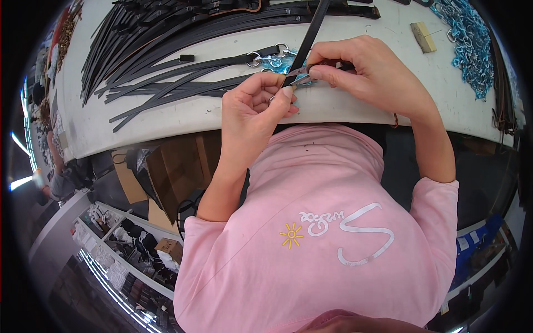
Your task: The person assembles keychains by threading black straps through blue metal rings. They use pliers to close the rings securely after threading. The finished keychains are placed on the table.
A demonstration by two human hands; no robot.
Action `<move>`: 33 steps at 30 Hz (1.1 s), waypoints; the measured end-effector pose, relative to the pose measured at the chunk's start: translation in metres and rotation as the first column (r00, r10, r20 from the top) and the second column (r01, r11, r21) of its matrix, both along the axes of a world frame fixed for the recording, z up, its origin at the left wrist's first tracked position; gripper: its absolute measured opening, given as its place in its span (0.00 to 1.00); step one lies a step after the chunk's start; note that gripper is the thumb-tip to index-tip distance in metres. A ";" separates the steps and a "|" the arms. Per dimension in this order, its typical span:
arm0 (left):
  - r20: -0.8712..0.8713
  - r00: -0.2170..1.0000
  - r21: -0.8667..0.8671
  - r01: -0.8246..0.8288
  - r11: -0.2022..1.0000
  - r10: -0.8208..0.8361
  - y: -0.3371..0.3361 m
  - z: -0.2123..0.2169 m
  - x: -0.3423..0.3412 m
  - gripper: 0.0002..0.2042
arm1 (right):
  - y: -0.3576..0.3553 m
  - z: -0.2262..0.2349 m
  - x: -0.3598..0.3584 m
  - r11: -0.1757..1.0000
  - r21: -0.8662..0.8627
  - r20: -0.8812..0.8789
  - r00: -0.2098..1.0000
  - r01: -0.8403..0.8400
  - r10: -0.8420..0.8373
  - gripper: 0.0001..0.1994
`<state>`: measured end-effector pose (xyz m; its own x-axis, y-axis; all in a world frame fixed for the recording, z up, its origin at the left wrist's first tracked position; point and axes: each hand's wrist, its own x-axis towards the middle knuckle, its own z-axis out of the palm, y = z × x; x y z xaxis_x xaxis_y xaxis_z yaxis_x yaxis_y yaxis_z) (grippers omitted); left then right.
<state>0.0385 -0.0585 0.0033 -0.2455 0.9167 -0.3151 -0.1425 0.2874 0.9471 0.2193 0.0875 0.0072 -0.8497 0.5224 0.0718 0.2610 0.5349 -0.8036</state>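
Under the worktop's (183,119) near edge, left of the person's lap, stand several brown cardboard boxes (177,166), flaps open, one flat sheet (129,183) leaning beside them. Lower left, on a white shelf (105,222), a small brown carton (169,248) sits among dark and white goods; whether those are packaged cannot be told. At the lower right, a blue panel (480,236) carries two small white rectangular labels (469,240), and a small yellowish tag (444,307) hangs below it. On the worktop's far right lies a small tan block (423,36), perhaps a little box; it is too small to be sure.
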 end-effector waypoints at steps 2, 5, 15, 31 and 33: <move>0.024 1.000 -0.003 -0.013 1.000 0.013 0.001 0.001 -0.002 0.08 | -0.005 0.003 0.001 0.994 -0.075 -0.037 0.996 0.076 -0.079 0.10; 0.044 0.999 0.002 -0.012 1.000 0.012 0.002 0.000 -0.006 0.08 | -0.016 0.007 0.004 0.968 -0.145 -0.054 0.975 0.204 -0.213 0.09; 0.038 0.999 -0.001 -0.006 1.000 0.006 0.004 0.001 -0.006 0.07 | -0.037 -0.008 0.000 0.961 0.006 -0.116 0.955 0.277 -0.274 0.07; -0.008 0.999 -0.011 -0.037 0.999 0.037 0.003 -0.001 -0.002 0.08 | -0.028 0.000 0.002 0.976 0.140 -0.007 0.986 0.167 -0.167 0.08; -0.007 0.999 -0.006 -0.034 0.999 0.034 0.002 -0.001 -0.002 0.08 | -0.026 0.000 0.002 0.979 0.135 -0.001 0.988 0.151 -0.152 0.08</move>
<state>0.0368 -0.0561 0.0021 -0.2789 0.9057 -0.3191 -0.1459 0.2884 0.9463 0.2214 0.0615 0.0068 -0.7626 0.6310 0.1425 0.3542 0.5916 -0.7243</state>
